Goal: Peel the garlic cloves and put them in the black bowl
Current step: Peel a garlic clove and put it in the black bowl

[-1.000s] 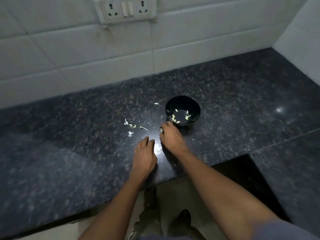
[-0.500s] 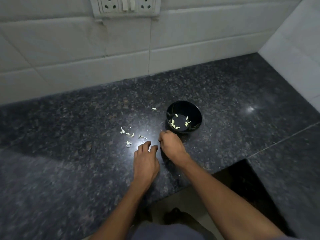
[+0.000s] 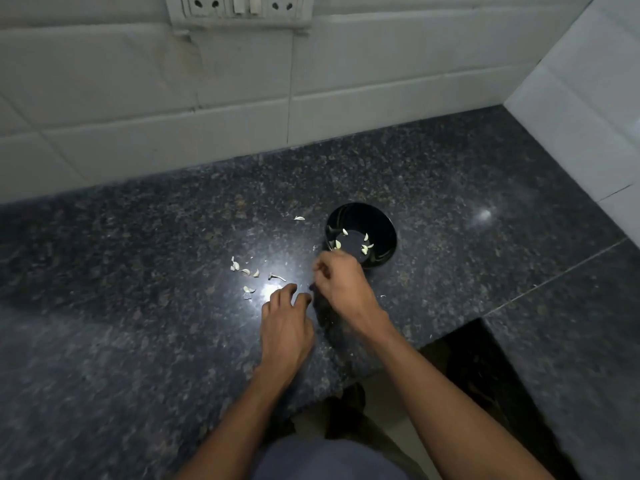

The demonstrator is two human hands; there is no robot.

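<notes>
black bowl [image 3: 382, 216] — garlic cloves [image 3: 365, 248] inside

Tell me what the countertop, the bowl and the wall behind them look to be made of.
Countertop: polished dark stone, probably granite, judging by its speckled grain and mirror-like glare spot. Black bowl: glossy, with streaky highlights on its inner wall; glazed ceramic or hard plastic, the look leaves it open. Wall: white glazed tiles, shown by the grout lines and faint sheen.
</notes>
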